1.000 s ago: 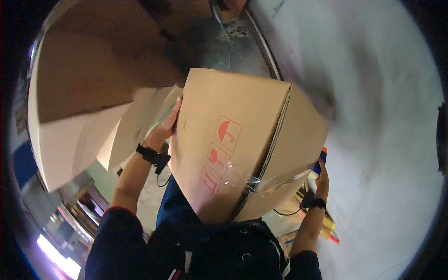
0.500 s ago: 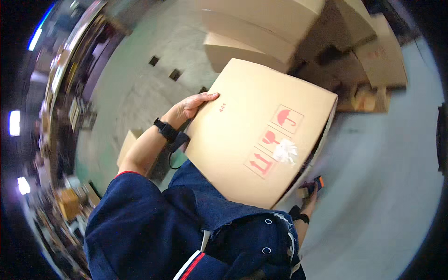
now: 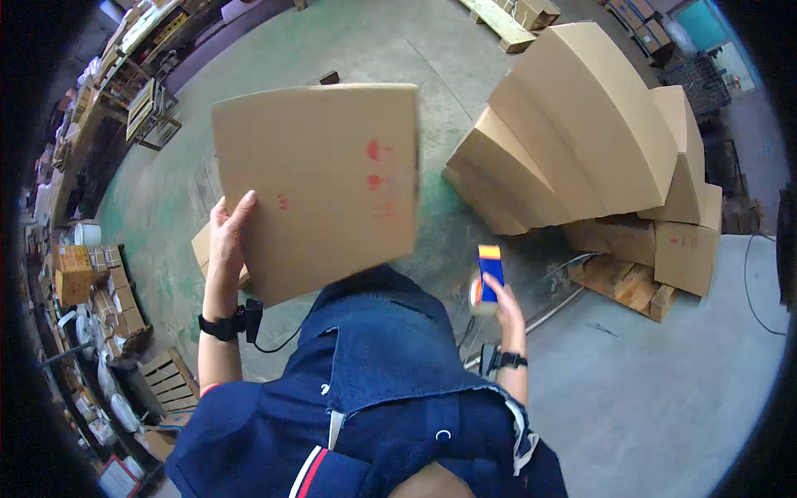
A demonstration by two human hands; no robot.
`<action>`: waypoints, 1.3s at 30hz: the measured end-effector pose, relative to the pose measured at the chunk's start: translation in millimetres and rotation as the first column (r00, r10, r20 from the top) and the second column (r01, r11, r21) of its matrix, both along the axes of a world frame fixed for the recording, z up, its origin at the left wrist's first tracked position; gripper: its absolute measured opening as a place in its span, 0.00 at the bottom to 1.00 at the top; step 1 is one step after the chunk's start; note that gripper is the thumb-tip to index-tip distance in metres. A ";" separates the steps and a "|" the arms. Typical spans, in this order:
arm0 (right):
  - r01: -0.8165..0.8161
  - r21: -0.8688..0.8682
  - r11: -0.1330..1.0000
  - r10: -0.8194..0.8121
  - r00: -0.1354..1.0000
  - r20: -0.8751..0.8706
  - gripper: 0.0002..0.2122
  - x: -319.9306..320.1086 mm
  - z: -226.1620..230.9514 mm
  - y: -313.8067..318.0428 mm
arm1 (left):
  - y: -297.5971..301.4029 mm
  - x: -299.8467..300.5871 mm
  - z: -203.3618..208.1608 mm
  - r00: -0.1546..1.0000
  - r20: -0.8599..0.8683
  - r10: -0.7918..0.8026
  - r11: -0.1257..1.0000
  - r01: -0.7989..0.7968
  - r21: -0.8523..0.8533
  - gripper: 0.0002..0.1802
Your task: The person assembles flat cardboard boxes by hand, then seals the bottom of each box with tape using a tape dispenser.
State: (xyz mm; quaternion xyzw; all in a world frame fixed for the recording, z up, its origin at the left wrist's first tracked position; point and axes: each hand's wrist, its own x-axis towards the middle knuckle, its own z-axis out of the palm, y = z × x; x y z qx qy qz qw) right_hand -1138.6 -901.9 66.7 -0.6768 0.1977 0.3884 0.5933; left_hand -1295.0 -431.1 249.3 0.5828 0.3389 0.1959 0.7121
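A brown cardboard box (image 3: 332, 166) with faint red handling marks hangs in front of me, left of the middle. My left hand (image 3: 227, 232) grips its lower left edge, thumb lying over the face toward me. Its other sides are out of sight. To the right and lower, my right hand (image 3: 508, 305) is closed around a tape dispenser (image 3: 491, 266), blue with an orange end and a roll of tape at its side. The dispenser is apart from the box. Dark bands sit on both wrists.
Several large cartons (image 3: 581, 124) are piled at the right, near a wooden pallet (image 3: 618, 286). A smaller carton (image 3: 202, 249) is partly hidden behind my left forearm. Shelving lines the left, with a wooden rack (image 3: 151, 114) before it. A cable (image 3: 760, 307) trails across the right floor.
The box has swung left, away from my body, and its face has turned. My right hand with the tape dispenser has come up from beside the box into fuller view. My view has shifted.
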 end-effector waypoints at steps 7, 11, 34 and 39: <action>-0.123 0.166 0.978 0.107 0.989 0.100 0.15 85.3 70.8 168.5 | 96.8 -33.5 -25.6 0.929 0.069 0.364 0.918 -0.371 0.139 0.11; -0.178 0.281 0.943 0.172 0.984 0.046 0.12 129.7 64.4 212.8 | 113.4 -61.2 -34.4 0.878 0.046 0.476 0.872 -0.478 0.102 0.15; 0.567 0.622 0.540 -0.197 0.804 -0.562 0.15 450.9 3.6 483.2 | 156.7 200.3 14.3 0.746 0.054 0.663 0.741 -0.665 0.094 0.18; 0.653 0.596 0.467 -0.285 0.749 -0.598 0.15 516.8 3.7 475.7 | 186.4 299.8 42.4 0.793 0.179 0.582 0.779 -0.607 0.158 0.20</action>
